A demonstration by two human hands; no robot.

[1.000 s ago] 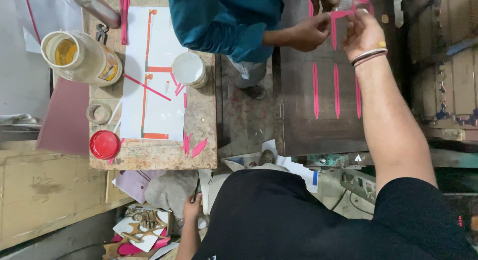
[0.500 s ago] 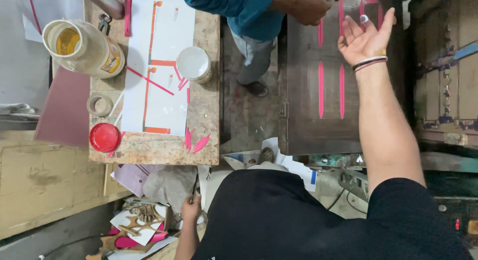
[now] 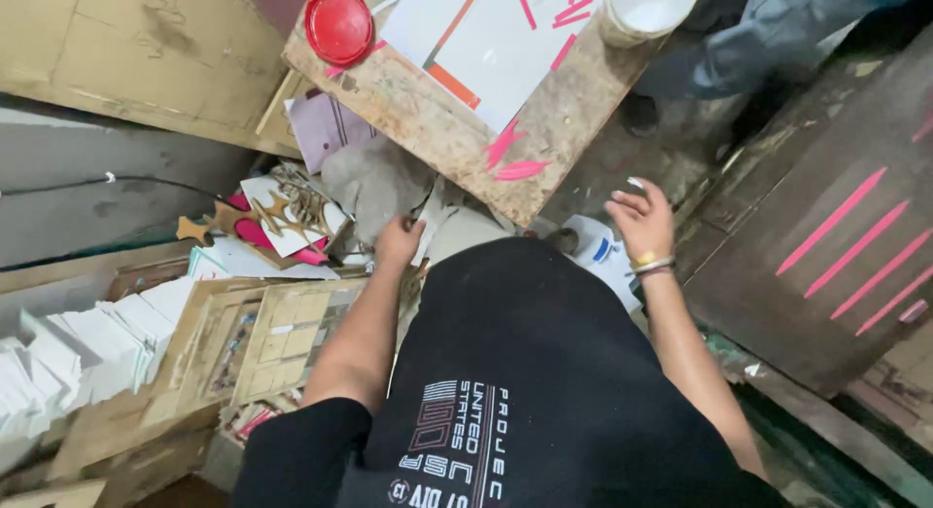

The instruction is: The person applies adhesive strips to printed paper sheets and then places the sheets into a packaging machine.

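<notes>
Resting my left hand [image 3: 397, 242] on crumpled grey cloth [image 3: 374, 182] beneath the wooden table [image 3: 428, 129], fingers curled on it. My right hand [image 3: 643, 219] hangs open and empty, near pink strips [image 3: 515, 158] at the table's edge.

The left hand [image 3: 397, 242] hangs low with fingers curled; the right hand [image 3: 641, 219] is raised, open, fingers loosely spread.

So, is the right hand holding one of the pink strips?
No, the right hand is open and empty, apart from the pink strips on the wooden table.
</notes>
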